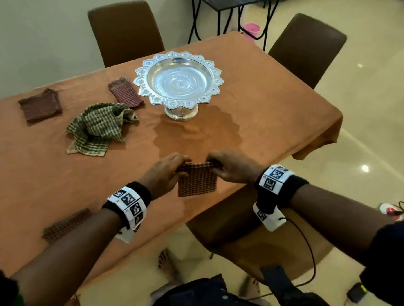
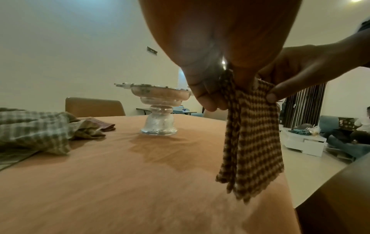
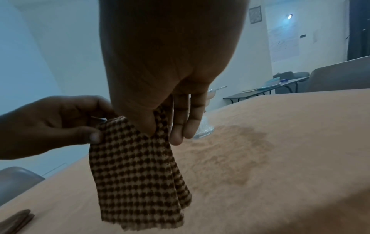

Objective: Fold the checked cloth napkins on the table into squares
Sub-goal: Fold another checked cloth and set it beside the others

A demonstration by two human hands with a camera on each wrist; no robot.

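— Where's the napkin you're on?

— The brown checked napkin (image 1: 197, 180) hangs folded above the worktop's (image 1: 264, 116) near edge; my left hand (image 1: 161, 176) and right hand (image 1: 234, 167) each pinch a top corner.

— How much is left?

— Three folded squares lie done, I'd say — the green napkin (image 1: 99, 127) is still crumpled.

Folded napkin (image 1: 66, 224) partly hidden by forearm, silver bowl (image 3: 208, 110) behind fingers
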